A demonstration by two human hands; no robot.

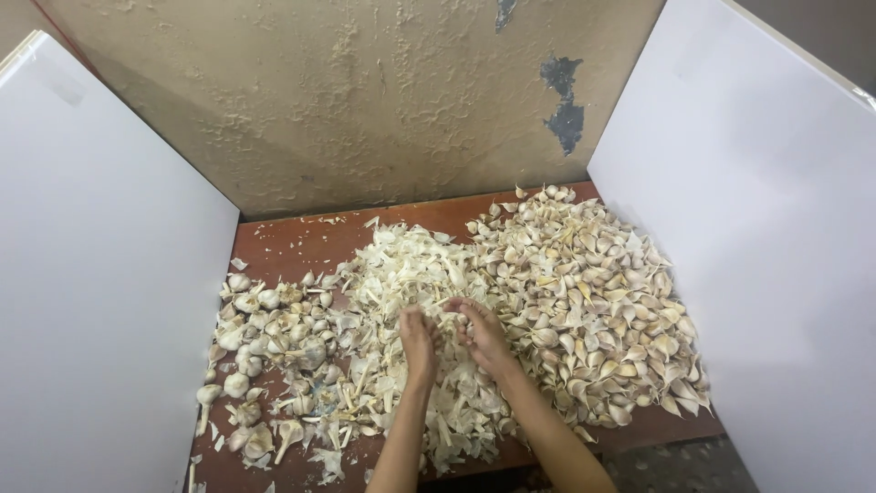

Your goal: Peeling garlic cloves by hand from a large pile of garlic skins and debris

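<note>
left hand (419, 340), right hand (481, 333), fingers curled together over garlic skins (401, 265)

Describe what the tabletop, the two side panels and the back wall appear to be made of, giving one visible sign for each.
Tabletop: probably wood or laminate, reddish-brown with a smooth, dull surface.
Side panels: smooth white board, perhaps plastic or coated sheet, flat and even; the exact material is unclear.
Back wall: rough beige plaster with lumpy texture and dark patches where the coat has flaked.
</note>
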